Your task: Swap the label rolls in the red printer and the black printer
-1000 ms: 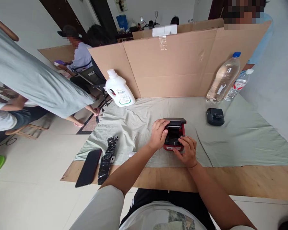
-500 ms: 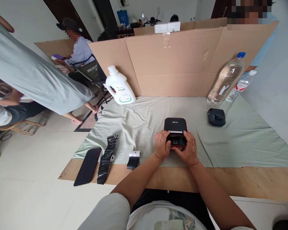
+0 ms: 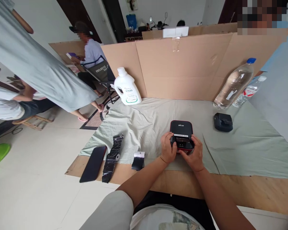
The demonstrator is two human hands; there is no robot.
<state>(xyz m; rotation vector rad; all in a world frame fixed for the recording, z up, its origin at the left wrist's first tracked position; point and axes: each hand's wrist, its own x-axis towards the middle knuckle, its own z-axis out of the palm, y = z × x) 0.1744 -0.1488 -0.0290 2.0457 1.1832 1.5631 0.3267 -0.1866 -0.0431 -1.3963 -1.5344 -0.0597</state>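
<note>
A small black-and-red label printer sits on the pale green cloth, its lid down. My left hand grips its near left side, thumb on the front edge. My right hand holds its near right side, fingers curled against the front. Left of my hands, a small black paper roll with a white end lies at the cloth's edge.
A black phone and a black wrapper strip lie at the left. A second black device, two water bottles, a white jug and a cardboard screen stand behind. Other people sit at the far left.
The printer's lid, open a second ago, is down. My left hand came off the lid to the printer's near side. The paper roll has come into view.
</note>
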